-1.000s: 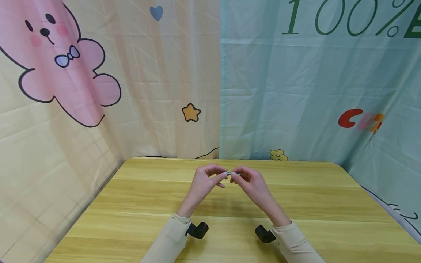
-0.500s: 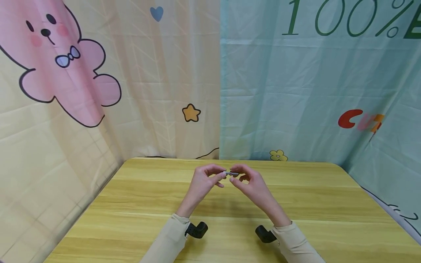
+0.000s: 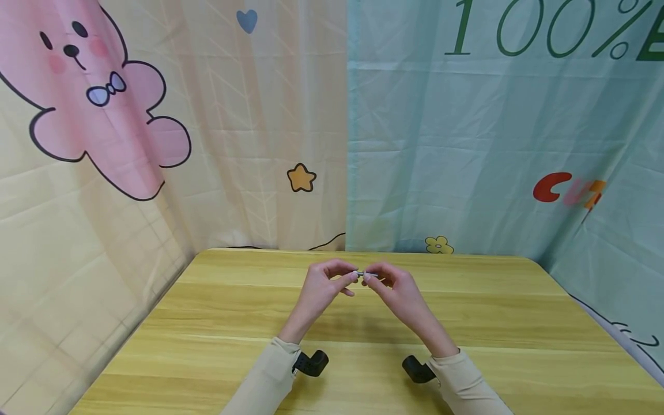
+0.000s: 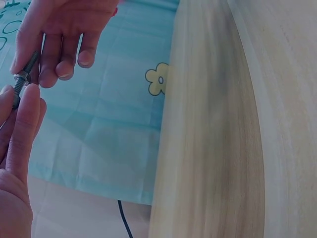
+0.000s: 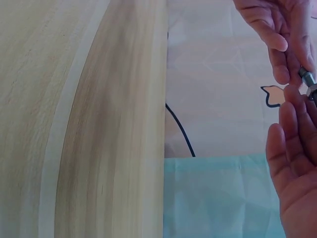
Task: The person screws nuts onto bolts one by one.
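Newly closed in, the right hand [image 3: 397, 286] pinches the bolt [image 4: 19, 86] near its nut [image 4: 22, 76] from three o'clock, while the left hand [image 3: 321, 286] grips its other end at nine, seemingly for steadiness.

Grey bolt [image 4: 19, 87] — yellow wood-grain table [image 3: 363, 369]; beige sleeves [image 3: 264, 380] — teal curtain [image 3: 446, 132], pink bear [image 3: 116, 135].

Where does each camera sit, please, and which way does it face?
Head: worn there, looking forward and down at table, curtains, left hand, right hand and sleeves.
Left wrist: worn there, facing that hand and the bolt; both hands show.
Right wrist: worn there, facing that hand; both hands show, bolt at the right edge.
Both wrist views share bolt and table.
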A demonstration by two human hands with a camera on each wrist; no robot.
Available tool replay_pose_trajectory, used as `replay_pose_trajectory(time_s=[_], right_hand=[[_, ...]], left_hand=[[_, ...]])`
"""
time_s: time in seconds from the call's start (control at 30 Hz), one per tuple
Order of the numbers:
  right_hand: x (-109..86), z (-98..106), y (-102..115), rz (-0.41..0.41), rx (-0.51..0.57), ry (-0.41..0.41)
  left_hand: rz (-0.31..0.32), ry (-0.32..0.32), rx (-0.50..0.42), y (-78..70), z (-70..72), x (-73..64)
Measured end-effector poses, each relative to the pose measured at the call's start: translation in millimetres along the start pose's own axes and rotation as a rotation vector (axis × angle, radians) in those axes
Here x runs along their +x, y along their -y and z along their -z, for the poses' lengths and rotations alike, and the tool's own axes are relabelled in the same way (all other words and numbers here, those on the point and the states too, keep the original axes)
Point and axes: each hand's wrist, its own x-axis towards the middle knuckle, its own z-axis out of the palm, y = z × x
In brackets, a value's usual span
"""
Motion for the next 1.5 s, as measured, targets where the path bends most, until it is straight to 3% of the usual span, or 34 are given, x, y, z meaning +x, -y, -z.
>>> replay_pose_trajectory(time_s=[0.2, 0.37, 0.47, 0.67, 0.77, 1.5], right_hand=[[0.2, -0.3, 0.3, -0.069, 0.011, 0.018], [-1.0, -0.4, 0.8, -0.094, -0.011, -0.029], [-1.2, -0.3, 0.4, -0.058, -0.014, -0.05], [0.3, -1.2, -2.8, 0.09, 0.028, -0.036], [0.8, -1.6, -3.6, 0.106, 0.027, -0.041], [-2.0, -0.9, 0.3, -0.086, 0.023, -0.042]], left_hand=[[0.004, 0.009, 0.006, 0.6, -0.3, -0.1], [0.001, -0.005, 0.014, 1.2, -0.1, -0.1], [0.004, -0.014, 0.013, 1.1, 0.2, 0.1], [0.011, -0.026, 0.012, 0.3, 0.7, 0.6], [0.009, -0.022, 0.009, -0.3, 0.4, 0.8], [0.004, -0.008, 0.008, -1.9, -2.2, -0.2]])
